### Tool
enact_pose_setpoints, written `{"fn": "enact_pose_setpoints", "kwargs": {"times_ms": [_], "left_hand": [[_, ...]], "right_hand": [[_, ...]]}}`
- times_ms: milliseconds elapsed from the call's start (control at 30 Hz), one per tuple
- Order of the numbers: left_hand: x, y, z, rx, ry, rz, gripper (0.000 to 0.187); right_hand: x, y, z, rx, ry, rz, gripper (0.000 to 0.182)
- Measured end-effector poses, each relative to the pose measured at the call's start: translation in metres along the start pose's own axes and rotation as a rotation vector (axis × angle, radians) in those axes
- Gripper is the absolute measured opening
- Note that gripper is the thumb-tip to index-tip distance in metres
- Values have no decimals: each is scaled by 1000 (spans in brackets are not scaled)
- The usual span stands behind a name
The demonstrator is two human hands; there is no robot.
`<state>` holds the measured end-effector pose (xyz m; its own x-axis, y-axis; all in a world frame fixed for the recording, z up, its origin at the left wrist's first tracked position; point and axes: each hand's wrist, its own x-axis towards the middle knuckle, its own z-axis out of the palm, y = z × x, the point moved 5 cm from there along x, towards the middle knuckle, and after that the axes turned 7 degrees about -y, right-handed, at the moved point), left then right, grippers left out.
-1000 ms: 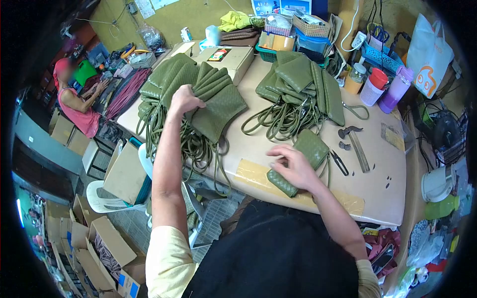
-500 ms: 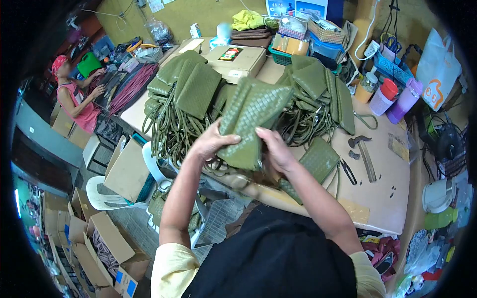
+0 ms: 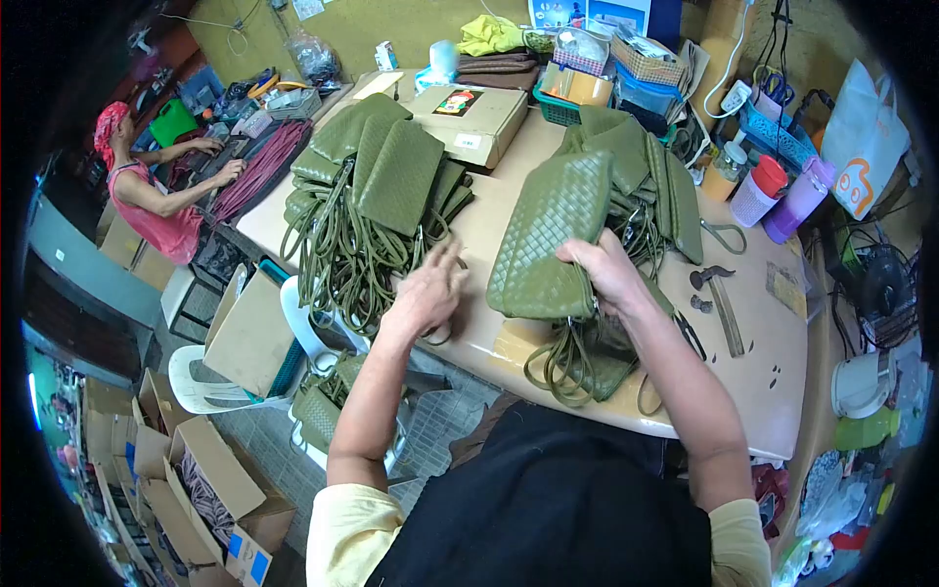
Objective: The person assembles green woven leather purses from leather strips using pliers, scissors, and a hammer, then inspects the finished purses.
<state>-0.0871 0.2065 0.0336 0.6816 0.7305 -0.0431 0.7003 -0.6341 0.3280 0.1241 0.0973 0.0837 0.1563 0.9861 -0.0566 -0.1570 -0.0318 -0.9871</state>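
Note:
My right hand [image 3: 608, 272] grips a green woven leather pouch [image 3: 550, 235] by its lower right side, thumb on the front face. The pouch tilts above the table, with a looped strap [image 3: 567, 367] below it. Near the straps of the left heap of green pouches [image 3: 399, 176], my left hand [image 3: 430, 292] has its fingers apart and holds nothing. Behind the held pouch is a second heap of green pouches [image 3: 671, 196], partly hidden. Another green pouch [image 3: 616, 372] lies at the table's front edge, mostly covered by the right hand and forearm.
On the table [image 3: 763, 391] to the right lie a hammer [image 3: 726, 318] and dark pliers [image 3: 690, 336]. A cardboard box [image 3: 469, 122], baskets [image 3: 646, 64] and bottles [image 3: 797, 201] stand farther back. A white chair [image 3: 225, 386] is at the left, where a co-worker [image 3: 156, 196] sits at another table.
My left hand has let go of the pouch and moved slightly left. My right hand has carried the pouch to the right, and its face now shows flat. The co-worker's arms have shifted.

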Motion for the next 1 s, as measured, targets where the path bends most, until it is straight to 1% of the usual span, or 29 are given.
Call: {"fn": "enact_pose_setpoints", "kwargs": {"times_ms": [33, 67, 100, 133, 167, 200, 233, 267, 300, 333, 367, 400, 433, 467, 500, 533, 567, 600, 633, 700, 733, 767, 833, 867, 900, 967, 1000], "left_hand": [[2, -8, -4, 19, 8, -132, 50], [3, -16, -4, 93, 25, -140, 48], [5, -25, -4, 164, 42, -145, 47], [8, -26, -13, 164, 7, -182, 47], [5, -19, -33, 99, -15, -237, 44], [11, -28, -40, 21, 12, -239, 43], [14, -45, -49, -56, 44, -238, 42], [14, -68, -59, -181, 194, -146, 41], [12, -84, -67, -309, 342, -55, 41], [-2, -74, -85, -360, 388, -205, 44], [-10, -61, -91, -421, 354, -219, 50], [-6, -54, -89, -350, 362, -121, 54], [-1, -45, -87, -279, 369, -21, 58], [6, -39, -77, -289, 290, -25, 62], [22, -41, -61, -148, 207, -72, 68], [27, -30, -56, 14, 189, -106, 66], [29, -21, -53, 177, 174, -139, 64], [34, -27, -52, 148, 190, -84, 68], [35, -32, -60, -1, 275, 0, 68], [39, -44, -73, -153, 384, 38, 76], [43, -40, -76, 5, 447, 118, 81], [51, -42, -77, 2, 444, 116, 81], [77, -48, -76, -110, 229, 38, 81], [84, -49, -79, 43, 355, 52, 66], [87, -48, -81, 47, 351, 55, 66], [93, -36, -92, 352, 461, 71, 46], [96, -23, -96, 300, 605, 163, 31]], "right_hand": [[9, -3, 0, -86, -20, 40, 34], [18, -6, 5, -122, -41, 55, 34], [36, -4, 10, -275, -67, 72, 34], [58, 4, 14, -430, -94, 93, 35], [82, 12, 27, -665, -116, 125, 42], [93, 16, 46, -643, -137, 185, 97], [90, 7, 71, -543, -233, 169, 117], [103, 18, 85, -470, -372, 251, 118], [116, 30, 100, -344, -431, 252, 107], [115, 31, 112, -109, -558, 240, 101], [113, 32, 122, 132, -680, 228, 97], [126, 52, 128, 213, -783, 268, 87], [127, 57, 126, 148, -565, 257, 82], [124, 57, 125, 85, -411, 160, 79], [122, 61, 121, 25, -259, 66, 77], [126, 76, 115, -164, -186, -45, 81], [126, 95, 103, -308, -141, -56, 81], [115, 99, 90, -288, -121, 5, 81], [102, 102, 83, -267, -103, 68, 81], [86, 96, 67, -531, 324, 79, 81], [94, 106, 62, -545, 328, 92, 90], [99, 111, 63, -546, 327, 96, 90], [108, 108, 84, -587, 73, 30, 91], [107, 108, 89, -546, 0, 61, 98], [105, 111, 95, -654, -32, 23, 99], [100, 122, 103, -765, -63, -39, 101], [100, 125, 104, -777, -84, -48, 104]]}}
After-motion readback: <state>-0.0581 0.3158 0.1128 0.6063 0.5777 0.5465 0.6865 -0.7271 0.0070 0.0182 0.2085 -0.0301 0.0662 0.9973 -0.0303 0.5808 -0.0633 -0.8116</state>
